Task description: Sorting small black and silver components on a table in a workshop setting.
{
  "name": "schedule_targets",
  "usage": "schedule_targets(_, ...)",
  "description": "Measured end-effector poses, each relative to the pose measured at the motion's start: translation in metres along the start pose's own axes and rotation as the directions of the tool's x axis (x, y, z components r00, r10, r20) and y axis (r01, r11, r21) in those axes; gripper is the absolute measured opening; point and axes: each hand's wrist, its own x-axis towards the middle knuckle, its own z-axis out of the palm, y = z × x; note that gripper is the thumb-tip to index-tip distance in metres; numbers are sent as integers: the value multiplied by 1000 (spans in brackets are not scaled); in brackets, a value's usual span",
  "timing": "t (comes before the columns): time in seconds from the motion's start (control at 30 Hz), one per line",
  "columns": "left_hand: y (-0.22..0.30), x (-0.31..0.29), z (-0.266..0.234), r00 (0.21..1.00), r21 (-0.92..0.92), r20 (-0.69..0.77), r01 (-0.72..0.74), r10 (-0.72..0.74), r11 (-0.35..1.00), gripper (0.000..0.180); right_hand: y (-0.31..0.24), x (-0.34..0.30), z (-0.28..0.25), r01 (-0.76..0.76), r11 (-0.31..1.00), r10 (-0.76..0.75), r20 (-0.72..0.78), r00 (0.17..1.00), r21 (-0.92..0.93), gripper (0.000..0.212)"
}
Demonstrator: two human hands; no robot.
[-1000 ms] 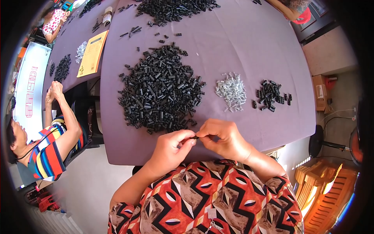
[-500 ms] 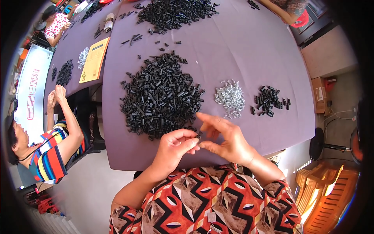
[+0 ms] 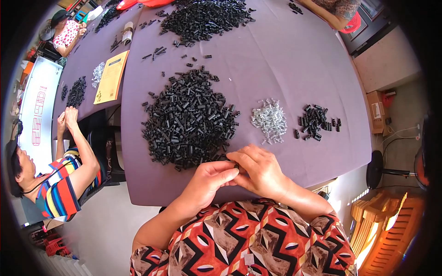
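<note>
Just in front of my body, at the table's near edge, my two hands meet. Between thumb and fingers my left hand [image 3: 207, 181] pinches a small black plastic part [image 3: 236, 166], mostly covered by the fingertips. My right hand [image 3: 261, 168] is closed in against the same part from the other side, its fingertips partly hidden. Right beyond my hands lies a large pile of short black plastic tubes [image 3: 191, 122]. To its right are a heap of small silvery springs [image 3: 269, 120] and a smaller group of black parts [image 3: 314, 121].
A purple cloth covers the table [image 3: 299, 60]. Another black pile [image 3: 207, 18] lies at the far side. At left, a co-worker in a striped shirt [image 3: 60, 188] sits by a yellow envelope [image 3: 112, 76]. Other people sit farther off. Orange stacked chairs [image 3: 380, 230] stand at lower right.
My right hand has moved left and closed in on the small black part at my left fingertips; its fingers were spread apart before. My left hand has barely moved.
</note>
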Motion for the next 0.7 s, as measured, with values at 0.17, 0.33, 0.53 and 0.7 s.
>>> schedule_targets(0.17,-4,1,5,999,-82,26,-17,19,996,23,-3,-7,0,7,1000,-7,34,999,-13,45)
schedule_targets(0.33,-11,0,12,1000,-50,2,-6,6,999,21,-1,-25,6,-11,999,11,3,1000,53,46)
schedule_targets(0.53,15,-4,8,862,719,67,-391,502,575,16,28,-29,-39,-112,982,85,-177,981,-151,48)
schedule_targets(0.7,28,-19,-17,760,817,-53,-340,648,465,14,80,-42,-83,-312,834,262,-171,950,-455,39)
